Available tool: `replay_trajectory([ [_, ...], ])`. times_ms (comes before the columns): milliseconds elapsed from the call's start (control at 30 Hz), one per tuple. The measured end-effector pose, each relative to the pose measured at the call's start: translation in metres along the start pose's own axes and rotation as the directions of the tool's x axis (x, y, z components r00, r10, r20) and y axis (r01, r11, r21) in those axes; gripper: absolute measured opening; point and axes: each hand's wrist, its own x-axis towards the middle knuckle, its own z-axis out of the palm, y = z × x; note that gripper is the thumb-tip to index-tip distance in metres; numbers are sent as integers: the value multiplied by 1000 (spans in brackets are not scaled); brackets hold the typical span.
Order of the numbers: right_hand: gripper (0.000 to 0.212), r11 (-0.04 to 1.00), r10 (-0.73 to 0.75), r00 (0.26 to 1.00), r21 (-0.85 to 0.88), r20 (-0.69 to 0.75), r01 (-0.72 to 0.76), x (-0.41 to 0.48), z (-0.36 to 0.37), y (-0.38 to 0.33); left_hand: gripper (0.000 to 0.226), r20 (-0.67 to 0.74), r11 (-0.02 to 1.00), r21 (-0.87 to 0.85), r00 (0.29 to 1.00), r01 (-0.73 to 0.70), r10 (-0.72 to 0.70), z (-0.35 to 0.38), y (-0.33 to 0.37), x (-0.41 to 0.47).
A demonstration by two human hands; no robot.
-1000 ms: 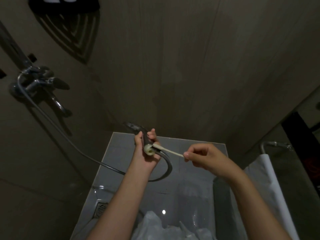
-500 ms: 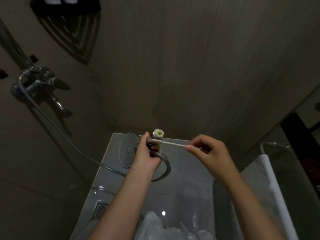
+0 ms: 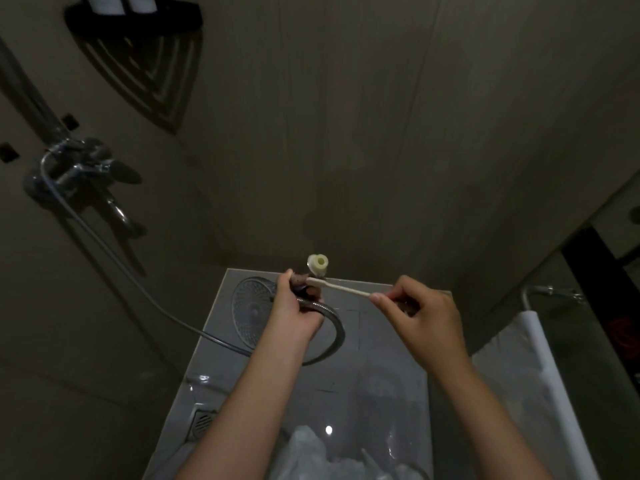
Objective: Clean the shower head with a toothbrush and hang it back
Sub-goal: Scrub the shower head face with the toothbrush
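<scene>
My left hand (image 3: 294,311) grips the handle of the shower head (image 3: 252,310), whose round clear face points toward me at the left of the hand. A pale cream end piece (image 3: 318,264) sticks up above my fingers. My right hand (image 3: 420,315) pinches the thin cream toothbrush (image 3: 341,287) by its handle, and the brush tip lies against the handle just below that cream piece. The metal hose (image 3: 334,336) loops under my left hand and runs off left to the wall tap.
The chrome mixer tap (image 3: 81,168) is on the left wall, and a black corner shelf (image 3: 135,15) hangs high up. A floor drain (image 3: 201,422) lies on the glossy grey floor. A white towel (image 3: 533,375) hangs on a rail at right.
The shower head has turned, so its round face now shows to the left of my left hand. The toothbrush rose with my right hand and its tip now lies under the cream end piece.
</scene>
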Motion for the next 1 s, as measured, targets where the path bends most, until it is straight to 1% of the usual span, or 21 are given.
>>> replay_trajectory([
  [133, 29, 999, -48, 997, -18, -53, 47, 4, 1, -6, 30, 20, 998, -61, 999, 28, -27, 2, -4, -2],
  [200, 30, 999, -38, 997, -9, -65, 37, 5, -1, -4, 31, 14, 997, -71, 999, 38, -37, 4, -3, -3],
  [333, 28, 999, 28, 996, 36, -88, -25, 3, -7, 4, 36, 20, 1000, 17, 1000, 8, -8, 3, 3, -1],
  [433, 28, 998, 8, 999, 70, -49, -5, 6, -6, -3, 25, 28, 999, -8, 999, 42, -41, 1, 5, 2],
  [500, 32, 997, -6, 1000, 75, -23, 7, 8, -5, -6, 21, 37, 996, -13, 996, 85, -84, -1, 4, 0],
  [633, 35, 998, -11, 999, 66, 42, 8, 8, -6, -9, 28, 27, 987, 0, 987, 162, -161, -3, 3, -4],
  [700, 32, 998, -47, 996, 38, 72, 44, 7, -3, -14, 28, 4, 986, 39, 986, 165, -165, -3, 1, -4],
  [767, 35, 997, -67, 995, 48, 75, 64, 8, -1, -17, 26, 30, 980, 98, 983, 176, -179, -2, -1, -4],
  [833, 34, 994, -54, 997, 101, 55, 48, 9, -4, -15, 29, 59, 970, 130, 975, 204, -213, -2, -2, -5],
  [933, 35, 994, -16, 998, 106, 56, 10, 10, -13, -9, 40, 40, 971, 127, 977, 203, -209, -3, 1, -3],
  [1000, 36, 993, 6, 998, 114, 69, -14, 8, -15, -6, 34, 24, 972, 129, 979, 198, -203, -5, 2, -3],
])
